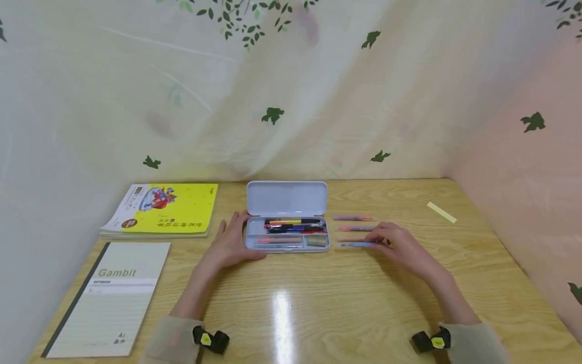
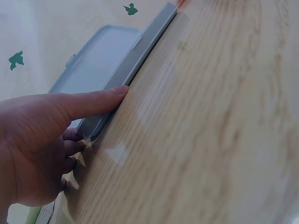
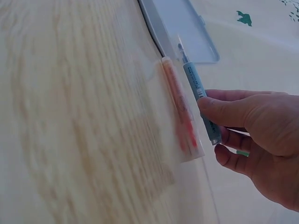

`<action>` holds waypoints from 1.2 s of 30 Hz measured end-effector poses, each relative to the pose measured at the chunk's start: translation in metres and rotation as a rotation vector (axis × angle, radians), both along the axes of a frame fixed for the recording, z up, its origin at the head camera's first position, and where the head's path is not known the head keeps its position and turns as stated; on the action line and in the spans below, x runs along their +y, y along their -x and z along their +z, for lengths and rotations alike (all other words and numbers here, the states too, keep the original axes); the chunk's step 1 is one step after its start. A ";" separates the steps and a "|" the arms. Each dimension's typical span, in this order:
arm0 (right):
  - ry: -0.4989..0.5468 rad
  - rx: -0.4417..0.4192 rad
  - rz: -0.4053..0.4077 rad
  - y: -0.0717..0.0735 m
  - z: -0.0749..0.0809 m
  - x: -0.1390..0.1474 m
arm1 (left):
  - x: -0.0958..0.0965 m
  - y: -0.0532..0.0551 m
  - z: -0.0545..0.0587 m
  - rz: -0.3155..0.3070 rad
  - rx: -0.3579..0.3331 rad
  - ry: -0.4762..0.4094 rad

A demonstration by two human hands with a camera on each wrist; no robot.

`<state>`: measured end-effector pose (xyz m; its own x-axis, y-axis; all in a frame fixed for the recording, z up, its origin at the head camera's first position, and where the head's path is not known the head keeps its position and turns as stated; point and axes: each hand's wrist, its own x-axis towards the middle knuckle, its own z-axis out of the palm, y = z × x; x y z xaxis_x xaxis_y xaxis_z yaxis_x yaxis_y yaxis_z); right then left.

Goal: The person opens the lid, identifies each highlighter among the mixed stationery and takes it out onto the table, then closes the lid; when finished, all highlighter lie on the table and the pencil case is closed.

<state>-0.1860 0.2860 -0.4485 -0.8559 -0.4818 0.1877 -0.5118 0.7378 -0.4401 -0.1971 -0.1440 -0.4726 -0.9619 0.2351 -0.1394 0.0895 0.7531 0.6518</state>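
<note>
An open pencil case sits at the table's middle with its lid raised. Inside lie several pens and a greyish-brown block. My left hand grips the case's left end; in the left wrist view the thumb lies along its front side. To the right of the case, my right hand pinches a blue pen between thumb and fingers. An orange-red pen lies beside it. Farther back rest a pink pen and a purple pen.
A yellow book lies on a stack at the back left, with a Gambit notebook in front of it. A pale yellow strip rests at the back right. A printed curtain hangs behind the wooden table.
</note>
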 end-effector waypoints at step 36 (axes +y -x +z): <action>-0.101 -0.002 -0.039 -0.001 -0.004 -0.002 | 0.001 0.001 -0.001 0.001 -0.009 0.011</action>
